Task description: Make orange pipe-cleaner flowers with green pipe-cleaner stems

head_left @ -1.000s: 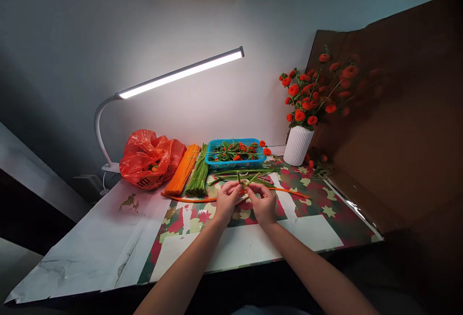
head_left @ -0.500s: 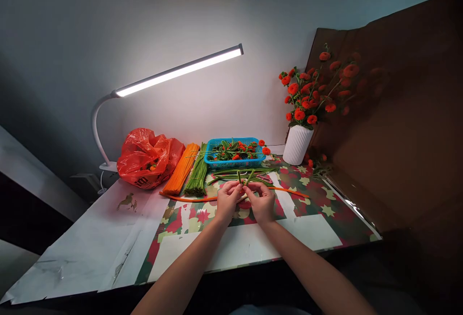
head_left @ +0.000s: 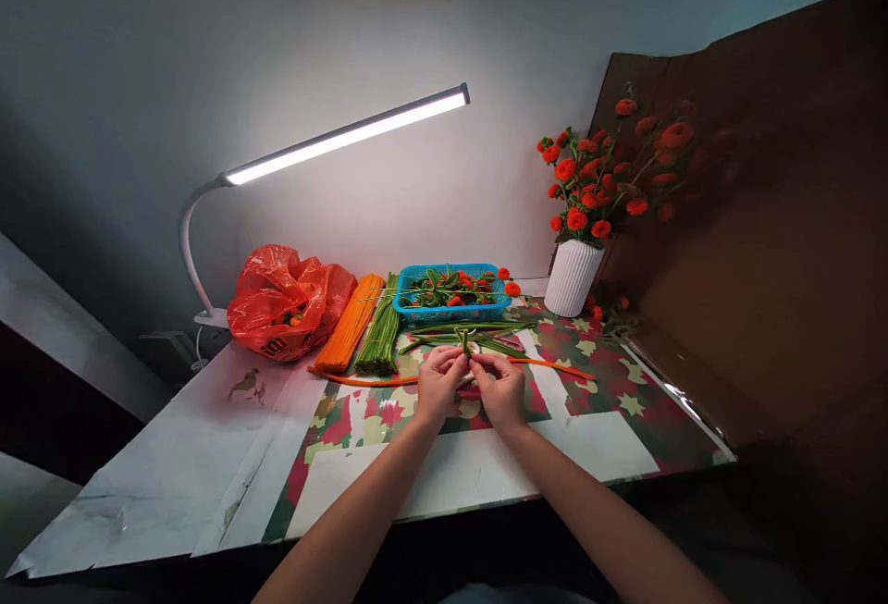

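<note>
My left hand (head_left: 439, 384) and my right hand (head_left: 499, 388) meet above the patterned mat, fingertips pinched together. Between them they hold a short green pipe cleaner (head_left: 465, 339), whose ends point up close together. Its lower part is hidden by my fingers. An orange pipe cleaner (head_left: 555, 366) lies across the mat, its middle passing out of sight by my hands. Just beyond my fingers lie loose green pipe cleaners (head_left: 423, 338) and a pink-handled tool (head_left: 511, 341), partly covered.
A blue basket (head_left: 454, 314) holds green leaves and orange flowers. Left of it are green (head_left: 378, 336) and orange (head_left: 353, 322) pipe cleaner bundles, a red plastic bag (head_left: 288, 303) and a lit desk lamp (head_left: 347, 139). A white vase (head_left: 573, 280) of orange flowers stands right, beside brown cardboard (head_left: 763, 215).
The two green ends, spread in a V before, now stand nearly together. Both hands stay in about the same place, still pinching the green pipe cleaner.
</note>
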Demonstrator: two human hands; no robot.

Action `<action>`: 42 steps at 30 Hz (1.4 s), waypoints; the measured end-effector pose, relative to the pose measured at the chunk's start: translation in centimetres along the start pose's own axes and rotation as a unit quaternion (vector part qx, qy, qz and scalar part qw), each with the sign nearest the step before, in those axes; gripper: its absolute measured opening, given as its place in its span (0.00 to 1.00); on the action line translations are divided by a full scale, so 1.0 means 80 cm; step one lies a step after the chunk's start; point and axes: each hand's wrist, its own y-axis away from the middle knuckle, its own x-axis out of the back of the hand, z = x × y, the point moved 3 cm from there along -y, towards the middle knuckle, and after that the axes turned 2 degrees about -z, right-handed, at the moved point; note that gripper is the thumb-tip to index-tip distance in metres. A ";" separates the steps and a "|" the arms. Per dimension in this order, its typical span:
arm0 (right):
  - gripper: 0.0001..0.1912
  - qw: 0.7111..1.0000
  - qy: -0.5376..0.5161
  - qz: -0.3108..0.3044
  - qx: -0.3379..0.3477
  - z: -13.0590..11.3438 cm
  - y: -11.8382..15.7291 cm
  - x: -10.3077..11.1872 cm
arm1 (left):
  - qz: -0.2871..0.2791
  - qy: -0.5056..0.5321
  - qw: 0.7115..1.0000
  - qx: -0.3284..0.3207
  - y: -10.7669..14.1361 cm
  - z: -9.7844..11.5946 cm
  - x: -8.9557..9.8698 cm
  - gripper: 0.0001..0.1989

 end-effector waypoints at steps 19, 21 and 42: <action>0.10 0.993 0.066 -0.055 0.078 -0.011 0.005 0.000 | -0.021 0.066 0.985 0.155 -0.004 0.003 0.006 0.17; 0.11 0.992 0.071 -0.060 0.085 -0.012 0.006 0.000 | -0.029 0.061 0.986 0.151 -0.004 0.003 0.005 0.18; 0.08 0.996 0.059 -0.053 0.032 0.003 0.003 0.000 | -0.030 -0.007 0.977 0.210 -0.006 0.000 0.014 0.20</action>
